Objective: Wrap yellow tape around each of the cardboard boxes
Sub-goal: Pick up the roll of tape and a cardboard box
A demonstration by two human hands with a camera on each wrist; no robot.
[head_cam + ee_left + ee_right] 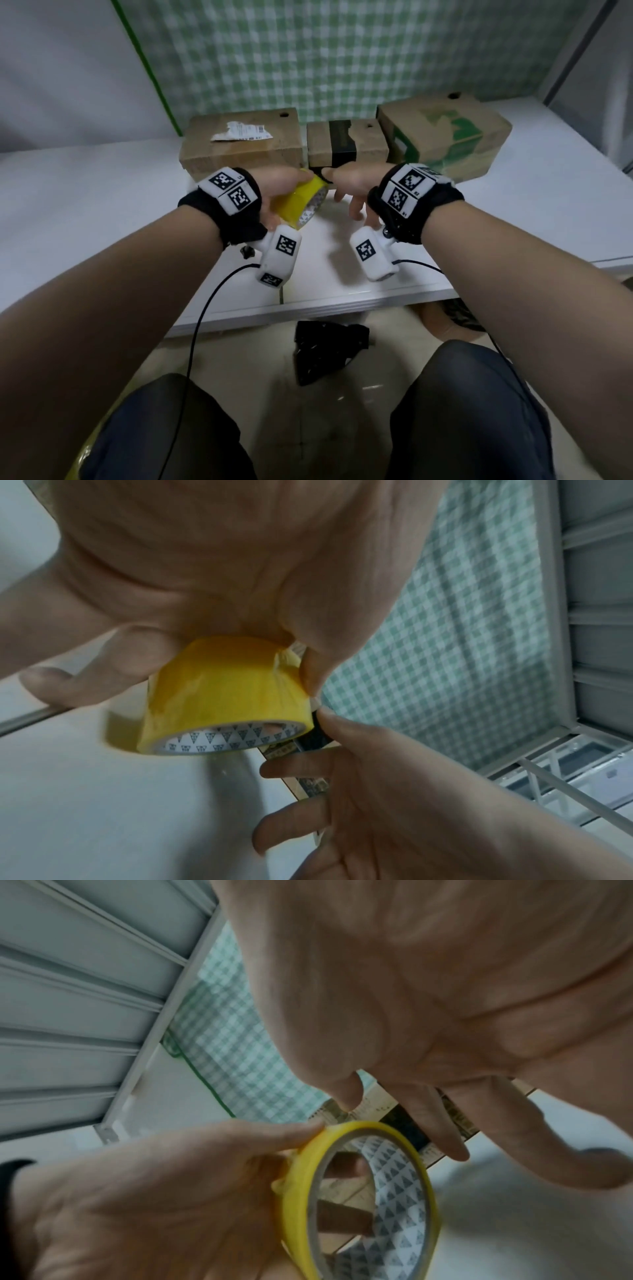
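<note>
The yellow tape roll (301,202), judged light and rigid, is gripped by the left hand (277,185); right hand (352,185), fingers spread at 3 o'clock, holds nothing.

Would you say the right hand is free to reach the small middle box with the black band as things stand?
Probably yes. The right hand holds nothing, its fingers loosely spread, and hovers directly in front of the middle box. The tape roll, gripped by the left hand, sits beside it, not between hand and box.
</note>
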